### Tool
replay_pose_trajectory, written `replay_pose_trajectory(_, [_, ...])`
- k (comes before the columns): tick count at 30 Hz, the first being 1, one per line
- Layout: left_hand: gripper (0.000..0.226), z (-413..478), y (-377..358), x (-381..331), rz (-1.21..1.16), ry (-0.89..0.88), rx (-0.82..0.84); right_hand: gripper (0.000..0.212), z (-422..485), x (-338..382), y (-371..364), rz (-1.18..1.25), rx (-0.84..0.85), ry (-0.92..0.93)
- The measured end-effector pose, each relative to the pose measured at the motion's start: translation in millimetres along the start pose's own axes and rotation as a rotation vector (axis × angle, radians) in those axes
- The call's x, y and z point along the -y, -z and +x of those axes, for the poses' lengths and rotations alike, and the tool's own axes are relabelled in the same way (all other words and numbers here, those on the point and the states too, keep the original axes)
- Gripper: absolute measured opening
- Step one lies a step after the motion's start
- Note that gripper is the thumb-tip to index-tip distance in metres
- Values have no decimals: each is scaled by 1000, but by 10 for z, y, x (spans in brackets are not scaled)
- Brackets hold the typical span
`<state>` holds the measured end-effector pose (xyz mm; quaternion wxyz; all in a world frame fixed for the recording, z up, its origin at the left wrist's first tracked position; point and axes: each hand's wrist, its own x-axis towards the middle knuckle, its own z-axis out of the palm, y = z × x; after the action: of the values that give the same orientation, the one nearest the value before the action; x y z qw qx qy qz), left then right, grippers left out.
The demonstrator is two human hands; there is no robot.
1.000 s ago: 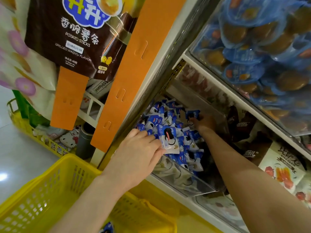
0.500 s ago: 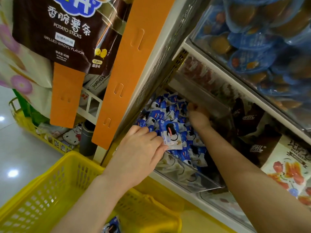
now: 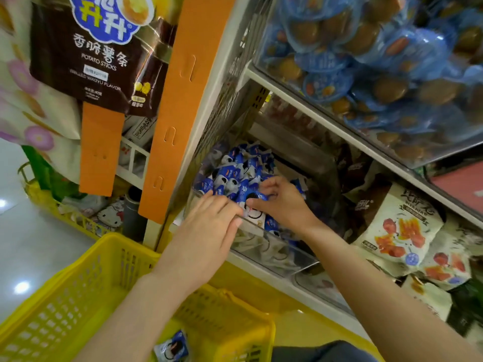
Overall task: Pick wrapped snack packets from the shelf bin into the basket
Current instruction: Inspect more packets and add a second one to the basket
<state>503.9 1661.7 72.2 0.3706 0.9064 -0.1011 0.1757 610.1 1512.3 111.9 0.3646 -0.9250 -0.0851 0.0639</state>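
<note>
Now pinching 1 snack packet (image 3: 257, 196) in curled right hand (image 3: 282, 205), just beyond flat, straight-fingered left hand (image 3: 206, 231), nearer the basket (image 3: 78, 296).

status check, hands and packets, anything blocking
Right hand gripping blue-and-white wrapped snack packets in clear plastic shelf bin. Left hand at bin front, grip unclear. Single packet in yellow plastic basket. Nothing blocking.
</note>
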Motion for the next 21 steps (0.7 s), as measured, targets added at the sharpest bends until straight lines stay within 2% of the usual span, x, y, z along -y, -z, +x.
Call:
replay_pose_trajectory(2, [32, -72, 4, -68, -120, 42, 2, 43, -78, 51, 44, 35, -96, 43])
replay_pose_trajectory(5, [32, -132, 39, -163, -299, 142, -58, 33, -229, 162, 116, 128, -271, 140])
replay_pose_trajectory(7, [31, -149, 77, -197, -416, 208, -133, 29, -382, 255, 146, 185, -306, 215])
replay_pose_trajectory(9, [33, -159, 130, -213, -585, 282, -161, 32, -549, 338, 164, 202, -247, 300])
replay_pose_trajectory(12, [39, -175, 191, -240, -870, 344, -126, 37, -779, 434, 148, 266, -38, 329])
replay_pose_trajectory(15, [28, -186, 182, -249, -885, 314, -100, 36, -903, 434, 108, 262, 97, 281])
replay_pose_trajectory(18, [21, -187, 148, -268, -899, 303, -104, 17, -964, 408, 107, 257, 184, 202])
replay_pose_trajectory(21, [16, -182, 156, -298, -932, 290, -76, 7, -1008, 389, 113, 259, 115, 228])
